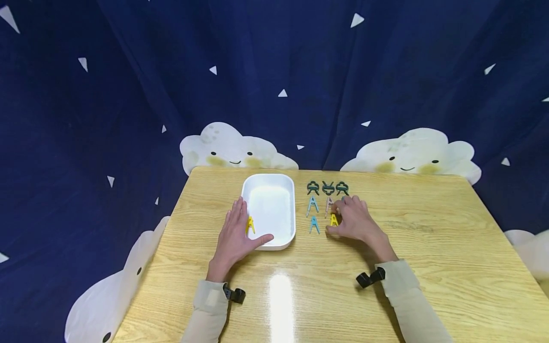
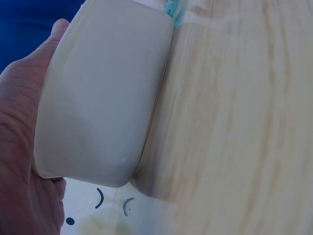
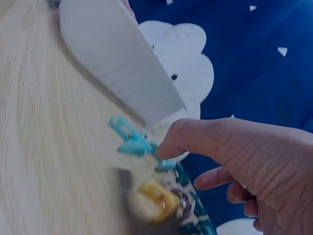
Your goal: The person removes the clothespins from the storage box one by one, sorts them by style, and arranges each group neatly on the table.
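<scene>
My left hand (image 1: 235,238) rests along the left side of a white plastic tray (image 1: 274,205), fingers straight and thumb spread over its near corner. Inside the tray, beside that hand, lies a yellow clothespin (image 1: 251,224). My right hand (image 1: 353,220) is over the right end of the rows of clips, its thumb and fingers apart around another yellow clothespin (image 1: 334,219). In the right wrist view a gap shows between the fingers and this yellow clothespin (image 3: 159,200), which is blurred. Nearby lie a pink clothespin (image 1: 329,206) and two blue clothespins (image 1: 312,206).
Behind the clothespins, three dark green clips (image 1: 328,188) form a row at the table's far side. A teal bit shows beside my right fingers, mostly hidden. The wooden table (image 1: 429,238) meets a dark blue curtain (image 1: 274,47) printed with clouds and white triangles.
</scene>
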### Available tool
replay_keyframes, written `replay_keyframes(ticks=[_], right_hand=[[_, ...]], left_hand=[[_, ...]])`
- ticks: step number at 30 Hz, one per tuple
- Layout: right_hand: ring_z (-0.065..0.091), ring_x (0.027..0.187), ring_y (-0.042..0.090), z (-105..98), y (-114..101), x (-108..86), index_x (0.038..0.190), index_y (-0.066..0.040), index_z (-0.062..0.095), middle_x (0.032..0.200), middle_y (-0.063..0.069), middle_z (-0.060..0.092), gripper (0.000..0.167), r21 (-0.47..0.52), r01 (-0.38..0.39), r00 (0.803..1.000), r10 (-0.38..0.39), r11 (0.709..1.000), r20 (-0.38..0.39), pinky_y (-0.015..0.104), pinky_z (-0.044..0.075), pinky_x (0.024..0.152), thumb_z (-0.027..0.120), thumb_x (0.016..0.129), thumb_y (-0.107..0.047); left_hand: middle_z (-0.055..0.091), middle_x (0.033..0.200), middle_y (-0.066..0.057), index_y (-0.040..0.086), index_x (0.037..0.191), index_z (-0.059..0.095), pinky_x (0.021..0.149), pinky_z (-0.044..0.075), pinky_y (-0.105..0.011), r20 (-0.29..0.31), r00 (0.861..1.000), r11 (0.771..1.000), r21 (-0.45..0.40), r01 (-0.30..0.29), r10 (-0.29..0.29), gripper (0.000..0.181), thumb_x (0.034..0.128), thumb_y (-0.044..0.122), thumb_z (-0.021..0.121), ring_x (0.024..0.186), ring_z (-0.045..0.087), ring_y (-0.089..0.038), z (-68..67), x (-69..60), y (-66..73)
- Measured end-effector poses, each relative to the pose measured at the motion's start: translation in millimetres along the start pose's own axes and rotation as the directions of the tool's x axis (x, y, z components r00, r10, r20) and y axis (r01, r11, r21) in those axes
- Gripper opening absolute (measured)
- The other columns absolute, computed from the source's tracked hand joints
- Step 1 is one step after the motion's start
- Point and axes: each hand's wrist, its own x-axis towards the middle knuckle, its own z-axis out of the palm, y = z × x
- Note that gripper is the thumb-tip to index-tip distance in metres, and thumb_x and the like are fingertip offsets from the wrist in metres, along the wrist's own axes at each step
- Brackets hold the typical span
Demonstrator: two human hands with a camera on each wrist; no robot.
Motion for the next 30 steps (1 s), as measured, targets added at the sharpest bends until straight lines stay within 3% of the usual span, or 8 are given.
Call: replay_keyframes(ticks=[3, 5, 10, 17, 24, 30], right_hand=[[0.049, 0.094, 0.031, -2.9, -10.9, 3.9, 0.111, -0.007, 0.071, 0.102, 0.009, 0.065, 0.052, 0.029, 0.04, 0.998, -0.039, 0.999, -0.045, 0.042, 0.035, 0.078, 0.082, 0.078, -0.046], [0.056, 0.103, 0.035, -4.1, -21.7, 7.6, 0.11, -0.006, 0.072, 0.107, 0.011, 0.07, 0.046, 0.066, 0.082, 0.992, -0.075, 0.994, -0.098, 0.047, 0.042, 0.09, 0.08, 0.081, -0.04], [0.065, 0.113, 0.033, -2.1, -57.7, 17.8, 0.107, -0.005, 0.072, 0.11, 0.01, 0.075, 0.031, 0.118, 0.195, 0.962, -0.166, 0.974, -0.219, 0.057, 0.041, 0.11, 0.076, 0.085, -0.027], [0.06, 0.092, 0.024, 10.1, -104.6, 33.8, 0.11, -0.008, 0.073, 0.109, 0.007, 0.076, 0.032, 0.113, 0.279, 0.947, -0.253, 0.954, -0.198, 0.045, 0.05, 0.087, 0.076, 0.088, -0.031], [0.06, 0.093, 0.022, 25.0, -131.0, 51.6, 0.111, -0.008, 0.073, 0.108, 0.008, 0.077, 0.032, 0.108, 0.337, 0.935, -0.319, 0.935, -0.155, 0.039, 0.048, 0.086, 0.077, 0.088, -0.029], [0.058, 0.092, 0.02, 34.7, -145.5, 62.8, 0.114, -0.008, 0.074, 0.107, 0.006, 0.077, 0.035, 0.093, 0.348, 0.936, -0.34, 0.933, -0.096, 0.036, 0.046, 0.081, 0.078, 0.088, -0.031]], left_hand=[[-0.002, 0.176, -0.006, 0.002, 0.167, 0.009, 0.132, 0.005, -0.044, 0.006, 1.0, 1.0, -0.006, 0.006, -0.006, 0.134, 0.0782, 0.084, 0.068, 0.163, 0.0, -0.025, -0.1, 0.4, 0.3], [-0.003, 0.176, -0.004, 0.002, 0.167, 0.01, 0.132, 0.005, -0.043, 0.007, 1.0, 1.0, -0.011, 0.007, -0.006, 0.134, 0.0781, 0.084, 0.068, 0.162, -0.003, -0.021, -0.5, 0.7, 0.5], [-0.002, 0.176, -0.006, 0.001, 0.166, 0.011, 0.132, 0.005, -0.044, 0.005, 1.0, 1.0, -0.015, -0.001, 0.001, 0.133, 0.0785, 0.083, 0.069, 0.162, -0.005, -0.019, -1.0, 0.9, 0.0], [0.005, 0.176, -0.014, 0.0, 0.166, 0.012, 0.131, 0.011, -0.052, -0.006, 1.0, 1.0, 0.006, -0.013, 0.013, 0.134, 0.0785, 0.084, 0.067, 0.162, 0.005, -0.03, -0.5, -0.2, -0.3], [0.008, 0.176, -0.014, 0.0, 0.166, 0.013, 0.131, 0.01, -0.047, -0.019, 1.0, 1.0, 0.014, -0.011, 0.012, 0.133, 0.0785, 0.083, 0.068, 0.162, 0.003, -0.025, 1.1, 0.0, -1.5], [0.009, 0.175, -0.015, -0.002, 0.165, 0.016, 0.131, 0.012, -0.05, -0.034, 0.999, 1.0, 0.008, -0.026, 0.026, 0.132, 0.079, 0.085, 0.066, 0.162, 0.004, -0.026, 0.3, 0.4, -1.2]])
